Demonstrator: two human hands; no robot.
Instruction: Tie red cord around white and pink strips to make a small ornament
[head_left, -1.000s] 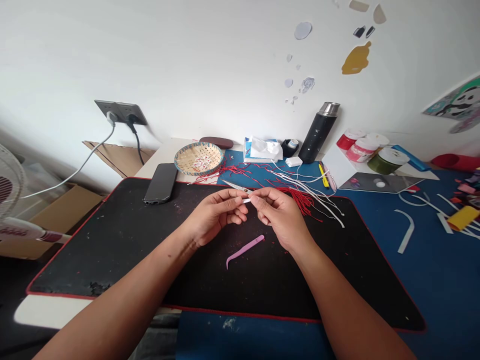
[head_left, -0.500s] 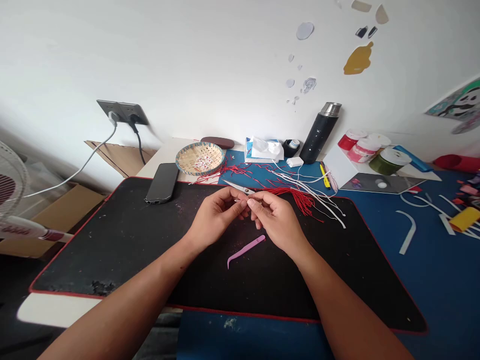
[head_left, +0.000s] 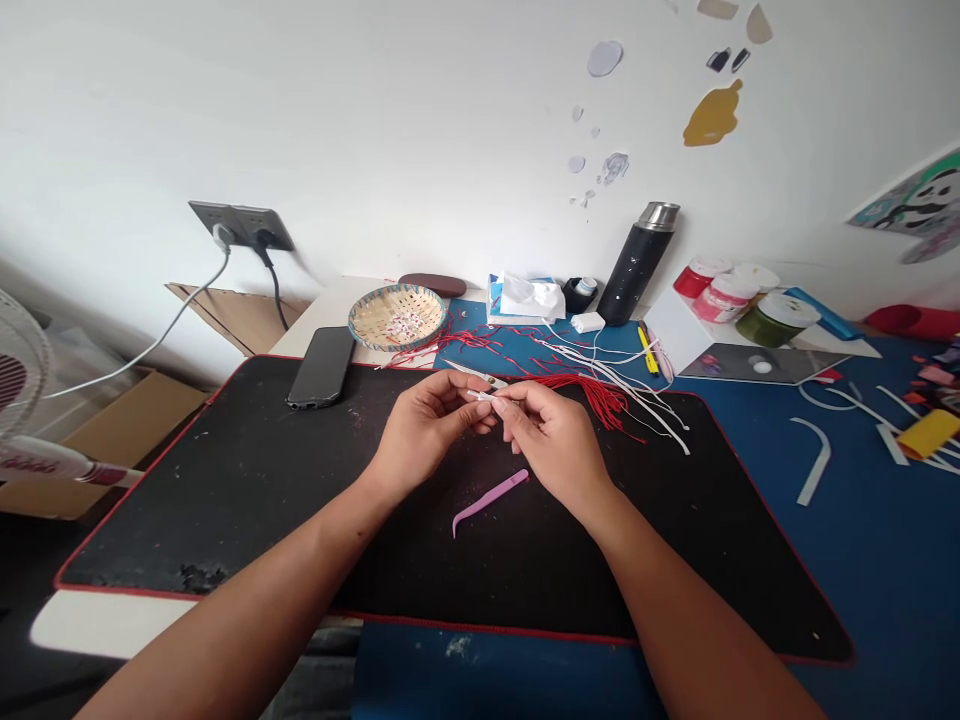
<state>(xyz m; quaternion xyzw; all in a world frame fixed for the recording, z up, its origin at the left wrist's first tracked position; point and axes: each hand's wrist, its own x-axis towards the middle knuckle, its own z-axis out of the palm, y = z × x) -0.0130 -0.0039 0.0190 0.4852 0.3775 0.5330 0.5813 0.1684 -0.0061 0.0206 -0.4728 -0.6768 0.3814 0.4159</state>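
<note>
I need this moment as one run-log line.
left hand: pinching white piece | right hand: pinching same piece | pink tweezers: on black mat

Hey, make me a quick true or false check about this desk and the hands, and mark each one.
1. The left hand and right hand pinch a small white piece. True.
2. The phone lies left of the woven basket. True.
3. The purple tweezers are in the basket. False: they lie on the black mat.
4. The scissors are in the right hand. False: they lie beyond the hands.
</note>
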